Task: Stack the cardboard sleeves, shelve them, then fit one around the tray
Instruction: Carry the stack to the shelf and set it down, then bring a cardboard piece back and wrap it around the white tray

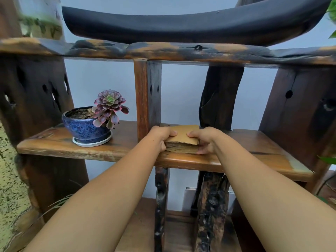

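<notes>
A stack of flat brown cardboard sleeves (183, 138) rests on the middle wooden shelf (254, 144), near its front edge. My left hand (160, 136) grips the stack's left side, fingers over the top sleeve and thumb at the edge. On the stack's right side my right hand (203, 140) holds it the same way, with fingers on top and the thumb under the lower front corner. No tray is in view.
A blue glazed pot with a purple succulent (91, 126) stands on the shelf to the left. A wooden upright (147, 97) rises just behind my left hand, and a dark post (218, 99) stands behind the stack. A black curved object (190, 24) lies on the top shelf.
</notes>
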Demonstrator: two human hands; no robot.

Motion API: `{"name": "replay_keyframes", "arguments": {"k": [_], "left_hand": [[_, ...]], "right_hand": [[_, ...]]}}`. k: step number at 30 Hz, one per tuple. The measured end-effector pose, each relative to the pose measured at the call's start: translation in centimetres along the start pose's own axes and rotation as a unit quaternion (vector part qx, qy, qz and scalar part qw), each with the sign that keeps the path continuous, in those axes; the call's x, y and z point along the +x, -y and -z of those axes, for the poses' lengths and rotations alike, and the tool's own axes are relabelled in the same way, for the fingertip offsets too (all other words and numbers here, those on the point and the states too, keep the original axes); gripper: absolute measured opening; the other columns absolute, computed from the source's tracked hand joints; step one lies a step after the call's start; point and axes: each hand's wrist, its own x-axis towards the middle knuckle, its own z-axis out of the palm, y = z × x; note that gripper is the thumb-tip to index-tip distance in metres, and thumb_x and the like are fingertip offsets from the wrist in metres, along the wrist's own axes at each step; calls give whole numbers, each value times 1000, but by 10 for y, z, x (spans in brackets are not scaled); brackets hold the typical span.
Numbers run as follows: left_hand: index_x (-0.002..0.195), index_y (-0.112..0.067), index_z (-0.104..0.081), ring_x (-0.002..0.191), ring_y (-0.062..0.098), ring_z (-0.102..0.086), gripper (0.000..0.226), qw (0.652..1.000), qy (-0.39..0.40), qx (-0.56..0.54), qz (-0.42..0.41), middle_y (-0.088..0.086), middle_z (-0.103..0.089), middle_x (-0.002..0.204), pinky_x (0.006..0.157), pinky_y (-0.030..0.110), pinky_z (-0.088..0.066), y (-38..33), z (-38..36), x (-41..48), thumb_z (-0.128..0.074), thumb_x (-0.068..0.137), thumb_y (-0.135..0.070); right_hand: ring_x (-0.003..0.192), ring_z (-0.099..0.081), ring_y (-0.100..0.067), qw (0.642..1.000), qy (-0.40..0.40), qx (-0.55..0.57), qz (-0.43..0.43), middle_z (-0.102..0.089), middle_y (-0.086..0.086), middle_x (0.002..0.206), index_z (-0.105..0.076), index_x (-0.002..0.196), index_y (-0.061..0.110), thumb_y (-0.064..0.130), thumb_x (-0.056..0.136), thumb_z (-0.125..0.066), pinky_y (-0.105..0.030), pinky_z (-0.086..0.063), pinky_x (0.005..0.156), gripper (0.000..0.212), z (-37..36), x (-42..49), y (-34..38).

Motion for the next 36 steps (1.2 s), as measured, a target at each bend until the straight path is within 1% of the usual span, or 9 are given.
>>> {"name": "replay_keyframes", "arguments": {"k": [5, 8, 13, 17, 22, 27, 32, 34, 36], "left_hand": [[107, 4, -66, 95, 36, -69, 24, 993, 26, -104, -40, 23, -70, 107, 84, 49, -59, 12, -5, -10, -72, 83, 7], [124, 2, -62, 111, 38, -66, 37, 988, 46, -127, -74, 23, -69, 119, 100, 54, -53, 21, -6, -22, -66, 87, 8], [140, -4, -50, 108, 25, -63, 53, 976, 118, -95, -156, 18, -62, 130, 94, 38, -54, 42, 8, -55, -69, 90, -2], [157, -27, -27, 130, 24, -53, 92, 965, 164, -35, -200, 7, -47, 148, 116, 44, -40, 67, 19, -83, -76, 80, -23], [145, -54, -37, 98, 9, -68, 79, 937, 230, 3, -263, 2, -59, 125, 87, 31, -56, 94, 22, -123, -74, 78, -33], [133, -59, -45, 102, 12, -67, 64, 926, 282, 32, -250, -1, -60, 123, 86, 33, -55, 139, 9, -182, -71, 78, -41], [130, -63, -42, 111, 21, -61, 64, 924, 318, 34, -207, -2, -54, 127, 94, 38, -54, 201, -22, -249, -71, 76, -47], [131, -64, -42, 106, 18, -64, 64, 918, 343, 41, -197, -7, -56, 122, 91, 39, -57, 224, -44, -281, -71, 77, -45], [129, -61, -47, 99, 15, -68, 61, 912, 366, 39, -183, -9, -61, 116, 83, 36, -59, 248, -70, -318, -72, 75, -44]], "right_hand": [[111, -68, -32, 988, 2, 106, 114, -65, -20, 123, -51, 108, 13, 6, 86, -75, -56, -58, 94, 34, 5, -13, -14], [111, -67, -33, 983, -25, 93, 157, -64, -19, 124, -50, 121, 11, 9, 83, -78, -57, -55, 98, 48, 6, -28, -26], [109, -67, -27, 967, -57, 85, 235, -65, -10, 119, -39, 139, 25, 18, 77, -81, -47, -54, 101, 75, 14, -64, -51], [116, -65, -28, 961, -35, 140, 235, -64, -12, 128, -41, 146, 12, 14, 79, -77, -46, -51, 105, 76, 12, -105, -78], [124, -61, -33, 950, -32, 187, 246, -64, -19, 132, -51, 136, 8, 5, 91, -63, -47, -49, 108, 48, 6, -159, -125], [110, -65, -18, 947, -85, 182, 249, -68, -5, 118, -52, 131, 17, 17, 77, -62, -32, -53, 90, 55, 17, -226, -175], [114, -66, -26, 953, -140, 177, 204, -68, -8, 123, -51, 134, 28, 30, 64, -69, -40, -55, 88, 72, 51, -298, -244], [108, -68, -21, 952, -166, 181, 185, -66, -5, 126, -42, 143, 37, 36, 60, -70, -35, -57, 78, 88, 73, -334, -274], [110, -67, -18, 945, -213, 174, 176, -63, 0, 129, -36, 146, 45, 40, 61, -70, -39, -59, 87, 91, 97, -374, -306]]}}
